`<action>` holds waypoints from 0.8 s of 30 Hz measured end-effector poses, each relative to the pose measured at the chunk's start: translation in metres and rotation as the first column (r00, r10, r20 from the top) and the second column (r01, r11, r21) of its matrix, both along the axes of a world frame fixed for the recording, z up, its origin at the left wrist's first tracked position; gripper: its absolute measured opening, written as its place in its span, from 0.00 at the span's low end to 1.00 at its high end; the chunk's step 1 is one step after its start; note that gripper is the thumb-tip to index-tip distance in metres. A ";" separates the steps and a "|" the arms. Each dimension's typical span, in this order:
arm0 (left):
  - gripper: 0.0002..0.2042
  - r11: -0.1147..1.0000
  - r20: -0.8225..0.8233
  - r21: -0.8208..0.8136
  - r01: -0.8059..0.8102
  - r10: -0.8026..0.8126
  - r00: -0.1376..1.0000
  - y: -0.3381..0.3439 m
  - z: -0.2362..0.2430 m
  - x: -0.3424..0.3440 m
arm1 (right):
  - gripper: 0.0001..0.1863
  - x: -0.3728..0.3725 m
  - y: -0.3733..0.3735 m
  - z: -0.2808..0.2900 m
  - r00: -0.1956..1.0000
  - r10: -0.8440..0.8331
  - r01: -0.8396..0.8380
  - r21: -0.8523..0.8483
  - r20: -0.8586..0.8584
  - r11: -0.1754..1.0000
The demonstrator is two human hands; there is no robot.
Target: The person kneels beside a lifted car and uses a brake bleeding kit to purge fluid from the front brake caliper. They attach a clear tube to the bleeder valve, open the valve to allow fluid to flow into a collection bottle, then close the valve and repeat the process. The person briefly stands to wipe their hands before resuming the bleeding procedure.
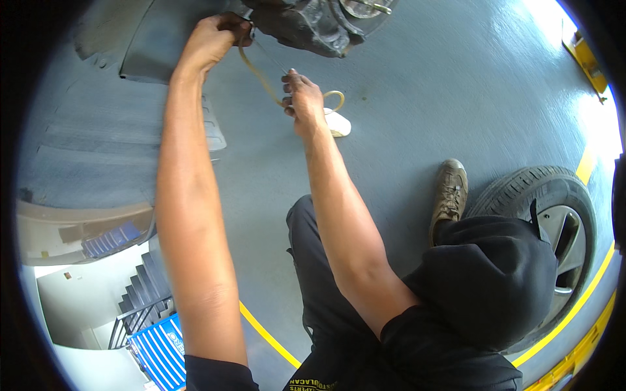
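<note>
At the top, my left hand is closed beside a dark, dirty metal wheel hub assembly; its darkened fingertips hide what they grip. A yellowish clear hose hangs from just under these fingers and passes behind my right hand. My right fingers are curled around the end of a thin rod that slants up toward the left hand. Past the right wrist the hose loops back toward a white rounded object, partly hidden by that wrist, so its kind does not show.
A grey vehicle body panel fills the left side. A tyre on a silver rim lies at the right, near a brown shoe and a black cloth-covered rounded shape. A blue cabinet and stairs appear lower left.
</note>
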State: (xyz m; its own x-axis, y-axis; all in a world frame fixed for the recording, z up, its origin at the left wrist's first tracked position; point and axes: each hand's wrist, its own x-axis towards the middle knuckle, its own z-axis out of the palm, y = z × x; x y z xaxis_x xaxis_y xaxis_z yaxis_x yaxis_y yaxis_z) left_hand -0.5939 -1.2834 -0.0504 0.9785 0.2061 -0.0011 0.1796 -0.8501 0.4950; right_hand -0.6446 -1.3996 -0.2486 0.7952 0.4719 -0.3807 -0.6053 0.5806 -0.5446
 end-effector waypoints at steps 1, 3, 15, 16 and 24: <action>0.09 1.000 -0.006 -0.016 -0.011 0.011 1.000 -0.001 0.000 0.001 | 0.19 0.000 0.000 0.000 1.000 0.006 -0.006 -0.013 -0.001 1.000; 0.10 0.998 -0.014 -0.004 -0.056 0.056 0.998 -0.004 0.002 0.001 | 0.19 0.000 -0.001 -0.001 1.000 0.001 -0.001 0.003 0.002 1.000; 0.10 0.997 -0.007 0.040 -0.060 0.060 0.998 0.000 -0.001 0.000 | 0.22 -0.002 -0.002 0.005 1.000 -0.017 0.017 -0.004 -0.016 1.000; 0.10 0.998 -0.004 0.035 -0.044 0.044 0.999 0.001 -0.001 0.000 | 0.22 -0.001 -0.002 0.005 1.000 -0.019 0.019 -0.002 -0.019 1.000; 0.08 0.997 0.021 0.055 -0.062 0.061 0.998 -0.005 -0.001 -0.004 | 0.21 -0.002 -0.006 0.006 1.000 0.016 -0.016 0.011 -0.022 1.000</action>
